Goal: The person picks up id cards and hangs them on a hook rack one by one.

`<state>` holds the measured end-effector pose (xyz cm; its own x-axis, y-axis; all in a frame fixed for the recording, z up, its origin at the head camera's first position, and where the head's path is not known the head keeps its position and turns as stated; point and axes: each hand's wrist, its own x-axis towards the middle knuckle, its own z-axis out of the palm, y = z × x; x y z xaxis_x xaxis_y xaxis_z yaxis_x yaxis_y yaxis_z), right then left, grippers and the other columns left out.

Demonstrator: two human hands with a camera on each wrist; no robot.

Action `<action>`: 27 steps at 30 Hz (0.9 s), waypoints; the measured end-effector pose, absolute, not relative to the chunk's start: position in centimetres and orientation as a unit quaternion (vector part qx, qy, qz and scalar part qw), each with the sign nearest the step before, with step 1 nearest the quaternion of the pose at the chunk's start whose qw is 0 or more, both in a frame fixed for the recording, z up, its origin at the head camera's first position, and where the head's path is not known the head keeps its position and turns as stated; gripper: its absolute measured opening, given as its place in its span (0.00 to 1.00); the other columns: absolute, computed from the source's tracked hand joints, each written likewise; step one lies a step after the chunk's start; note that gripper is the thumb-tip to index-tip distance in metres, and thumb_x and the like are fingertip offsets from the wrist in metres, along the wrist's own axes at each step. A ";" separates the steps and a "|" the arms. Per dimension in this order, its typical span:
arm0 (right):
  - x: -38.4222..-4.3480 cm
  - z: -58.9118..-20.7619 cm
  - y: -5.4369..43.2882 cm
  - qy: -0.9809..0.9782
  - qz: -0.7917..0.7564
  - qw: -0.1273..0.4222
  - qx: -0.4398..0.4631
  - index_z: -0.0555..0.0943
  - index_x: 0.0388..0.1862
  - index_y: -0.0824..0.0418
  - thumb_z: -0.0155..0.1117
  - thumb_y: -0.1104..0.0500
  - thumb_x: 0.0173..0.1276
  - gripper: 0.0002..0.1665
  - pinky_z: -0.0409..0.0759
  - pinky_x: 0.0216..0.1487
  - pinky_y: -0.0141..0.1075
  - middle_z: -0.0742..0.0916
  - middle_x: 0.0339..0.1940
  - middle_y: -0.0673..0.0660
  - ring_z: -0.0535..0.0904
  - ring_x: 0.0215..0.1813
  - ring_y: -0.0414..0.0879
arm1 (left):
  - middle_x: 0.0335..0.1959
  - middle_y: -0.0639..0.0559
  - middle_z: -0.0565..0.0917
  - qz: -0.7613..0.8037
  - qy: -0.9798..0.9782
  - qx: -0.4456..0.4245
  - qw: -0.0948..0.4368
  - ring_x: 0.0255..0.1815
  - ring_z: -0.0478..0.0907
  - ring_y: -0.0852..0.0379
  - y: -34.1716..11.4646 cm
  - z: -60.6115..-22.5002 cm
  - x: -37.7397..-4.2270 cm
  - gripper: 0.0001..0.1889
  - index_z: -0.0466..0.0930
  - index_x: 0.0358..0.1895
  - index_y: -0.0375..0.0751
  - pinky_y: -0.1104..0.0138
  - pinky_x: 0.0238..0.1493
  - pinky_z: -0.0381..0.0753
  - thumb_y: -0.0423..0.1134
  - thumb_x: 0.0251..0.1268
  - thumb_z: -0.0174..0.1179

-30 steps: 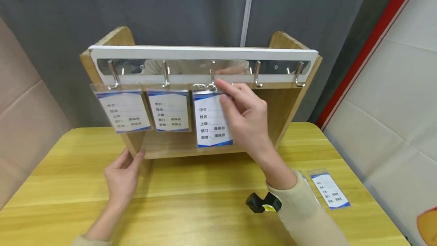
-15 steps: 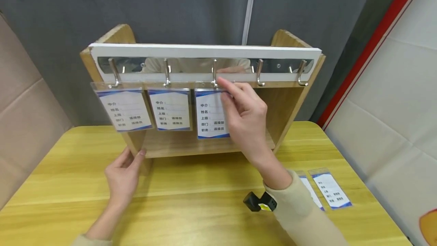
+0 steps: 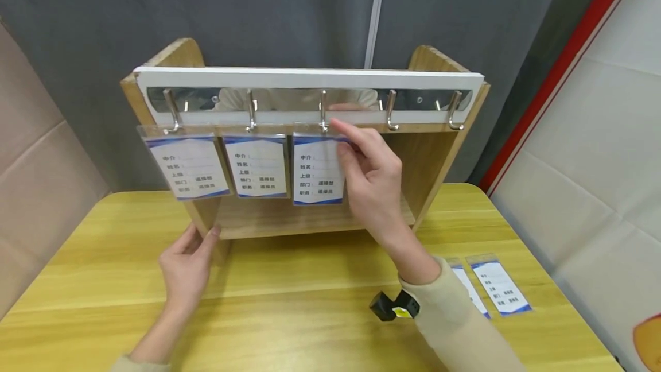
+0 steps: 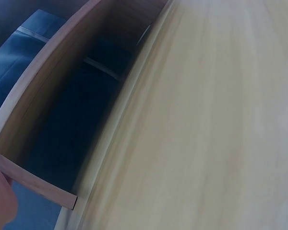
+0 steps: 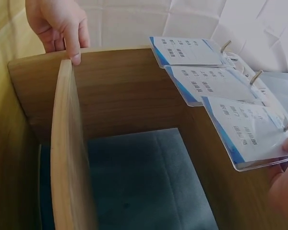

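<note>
My right hand (image 3: 376, 182) pinches the right upper edge of a clear-sleeved name badge (image 3: 316, 172) with blue trim. The badge hangs at the middle hook (image 3: 323, 112), its clear top strip overlapping the hook's tip. In the right wrist view, thumb and fingers sit at the near corner of this badge (image 5: 242, 132). To its left, two similar badges, the outer one (image 3: 188, 168) and the inner one (image 3: 255, 168), hang from the first two hooks. Low on the left, my left hand (image 3: 185, 266) grips the lower left side of the wooden shelf (image 3: 310, 225).
Two more hooks, including the far right one (image 3: 453, 111), carry no badge. On the table (image 3: 289, 314), right of the shelf, lie two further badges, the outer one (image 3: 500, 287) and one (image 3: 472, 291) partly behind the right sleeve. A grey curtain (image 3: 284, 10) hangs behind.
The held badge has risen, its top strip now level with the middle hook's tip, and shifted slightly left over the last half second. My left hand stays on the shelf.
</note>
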<state>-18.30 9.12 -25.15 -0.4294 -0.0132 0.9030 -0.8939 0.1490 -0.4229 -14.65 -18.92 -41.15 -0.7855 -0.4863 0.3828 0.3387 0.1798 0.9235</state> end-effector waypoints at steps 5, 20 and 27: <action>-18.2 -25.6 9.6 -0.639 0.555 0.401 0.350 0.82 0.57 0.74 0.59 0.77 0.72 0.17 0.84 0.46 0.28 0.86 0.48 0.65 0.79 0.48 0.46 | 0.56 0.35 0.81 -0.636 -0.699 0.052 0.323 0.45 0.84 0.75 -19.0 -41.2 -14.6 0.20 0.81 0.61 0.35 0.75 0.48 0.85 0.24 0.66 0.66; -17.8 -26.8 12.6 -0.636 0.574 0.399 0.327 0.83 0.50 0.78 0.60 0.80 0.68 0.13 0.86 0.37 0.30 0.84 0.41 0.65 0.79 0.38 0.47 | 0.58 0.37 0.81 -0.633 -0.706 0.057 0.313 0.46 0.83 0.76 -19.1 -41.0 -14.7 0.21 0.81 0.62 0.38 0.74 0.48 0.86 0.25 0.67 0.66; -17.4 -27.6 13.5 -0.660 0.562 0.361 0.344 0.82 0.50 0.79 0.61 0.81 0.67 0.13 0.86 0.46 0.29 0.83 0.44 0.68 0.80 0.47 0.46 | 0.58 0.38 0.81 -0.634 -0.705 0.058 0.310 0.46 0.83 0.75 -19.0 -41.1 -14.6 0.21 0.81 0.63 0.38 0.74 0.48 0.86 0.25 0.67 0.66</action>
<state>-17.38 13.50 -27.62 -0.5029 -0.0486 0.8630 -0.8598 0.1308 -0.4936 -14.61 -19.04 -41.09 -0.8005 -0.4762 0.3638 0.3114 0.1881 0.9315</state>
